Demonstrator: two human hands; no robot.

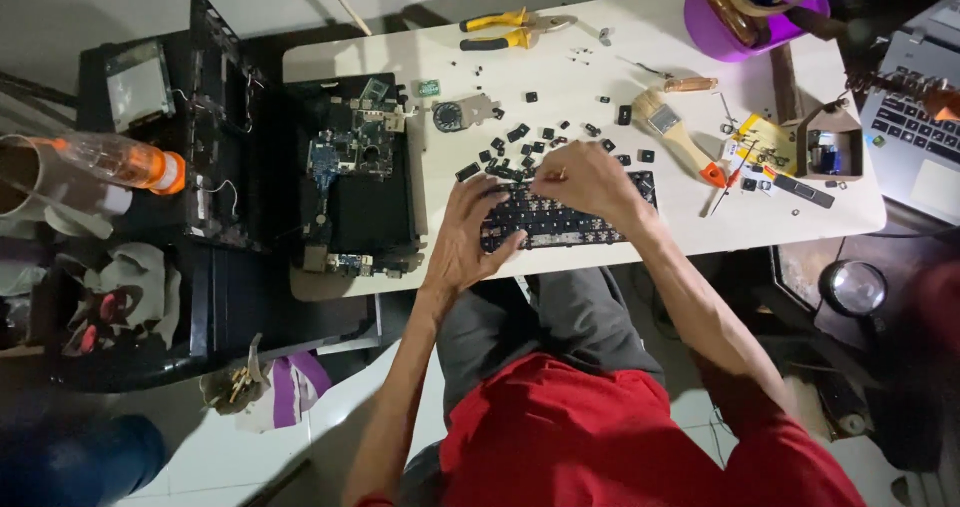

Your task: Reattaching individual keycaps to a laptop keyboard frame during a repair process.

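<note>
Head view, looking down at a white table (700, 222). Nearest the viewer, the person's red shirt (620, 437) and grey trousers (560, 317) fill the lower frame. Both forearms reach forward to a black laptop keyboard (560, 222) lying flat at the table's near edge.

The left hand (470, 232) rests palm down on the keyboard's left end, its fingers (490, 202) slightly spread and laid flat on the key bed. The right hand (590, 182) is arched over the keyboard's upper middle; its fingers (550, 179) are drawn together in a pinch at the far edge. What they pinch is too small to tell.

Just beyond the fingertips lie loose black keycaps (520, 137), scattered across the table. To the left of the left fingers sits an opened laptop base with an exposed circuit board (350, 157); just behind the keycaps lies a small round fan (450, 117).

To the right of the right fingers lie a paintbrush with a wooden handle (670, 132), a yellow packet of small parts (760, 147) and a second laptop (915, 127) at the frame edge.

Farthest from the fingers are yellow-handled pliers (505, 29) and a purple container of tools (750, 7) at the table's far edge. Well to the left, a plastic bottle with an orange cap (120, 162) lies on a dark stand.
</note>
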